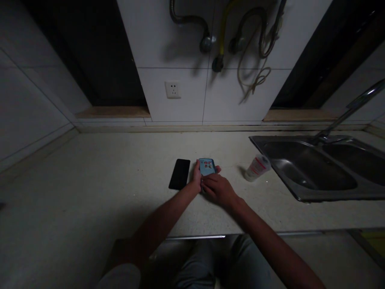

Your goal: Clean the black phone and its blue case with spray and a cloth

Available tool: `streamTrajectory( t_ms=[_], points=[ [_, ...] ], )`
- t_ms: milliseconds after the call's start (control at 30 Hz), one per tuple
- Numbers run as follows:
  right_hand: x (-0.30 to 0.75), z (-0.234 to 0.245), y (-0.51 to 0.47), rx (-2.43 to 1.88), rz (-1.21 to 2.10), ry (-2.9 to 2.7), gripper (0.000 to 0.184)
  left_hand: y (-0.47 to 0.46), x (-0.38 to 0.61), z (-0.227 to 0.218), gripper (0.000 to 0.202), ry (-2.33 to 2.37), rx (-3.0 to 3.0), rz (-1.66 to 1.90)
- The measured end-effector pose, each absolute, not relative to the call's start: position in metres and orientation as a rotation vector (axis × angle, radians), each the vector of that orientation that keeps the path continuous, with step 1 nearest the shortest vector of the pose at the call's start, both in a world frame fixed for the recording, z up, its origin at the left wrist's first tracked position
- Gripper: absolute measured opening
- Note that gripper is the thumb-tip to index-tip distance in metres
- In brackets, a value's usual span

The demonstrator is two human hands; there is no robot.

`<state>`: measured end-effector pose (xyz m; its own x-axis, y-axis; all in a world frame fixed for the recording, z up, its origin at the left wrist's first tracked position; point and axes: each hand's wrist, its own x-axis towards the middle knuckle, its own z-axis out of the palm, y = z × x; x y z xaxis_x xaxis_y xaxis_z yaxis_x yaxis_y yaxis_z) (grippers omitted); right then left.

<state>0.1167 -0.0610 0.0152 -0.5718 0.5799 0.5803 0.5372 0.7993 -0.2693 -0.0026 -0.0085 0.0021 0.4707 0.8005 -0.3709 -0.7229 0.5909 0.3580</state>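
Middle of pale, flat worktop (120, 172): blue, dark-edged, phone-shaped object (207, 167) with small printed pictures, in the person's left hand (197, 176), fingers grasping its sides. Right hand (221, 189) at its five o'clock, fingers bent over the lower end; cannot tell whether they grasp anything. Black rectangular phone (179, 174) lies near, at nine o'clock; translucent plastic cup (257, 167) with red print, three o'clock; stainless-steel sink (313, 170) beyond.

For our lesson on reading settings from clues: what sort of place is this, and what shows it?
Most likely a kitchen: a double-bowl steel sink with a tap is set into a long pale counter along a tiled wall.
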Motion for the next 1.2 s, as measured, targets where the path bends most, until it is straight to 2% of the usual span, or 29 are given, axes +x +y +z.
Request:
streamTrajectory(
  t_ms=[300,500,667,800,1067,1200],
  points=[
    [0.148,0.023,-0.088,-0.693,-0.018,-2.461,0.018,-0.013,-0.002,0.005,0.073,0.533,0.221,0.910],
    [0.166,0.026,-0.071,-1.051,-0.126,-2.465,0.016,-0.010,-0.001,0.009,0.074,0.511,0.245,0.790],
    [0.161,0.026,-0.040,-1.388,-0.190,-2.172,0.018,-0.010,0.001,0.010,0.065,0.663,0.286,0.857],
    [0.146,0.030,-0.016,-1.394,-0.042,-1.925,0.020,-0.013,0.003,0.012,0.054,0.663,0.328,0.876],
    [0.113,0.023,-0.010,-1.088,0.264,-1.788,0.015,-0.016,0.001,0.008,0.034,0.676,0.351,0.978],
    [0.123,0.017,-0.015,-0.962,0.495,-1.686,0.018,-0.013,0.001,0.005,0.026,0.648,0.353,0.993]
  ],
)
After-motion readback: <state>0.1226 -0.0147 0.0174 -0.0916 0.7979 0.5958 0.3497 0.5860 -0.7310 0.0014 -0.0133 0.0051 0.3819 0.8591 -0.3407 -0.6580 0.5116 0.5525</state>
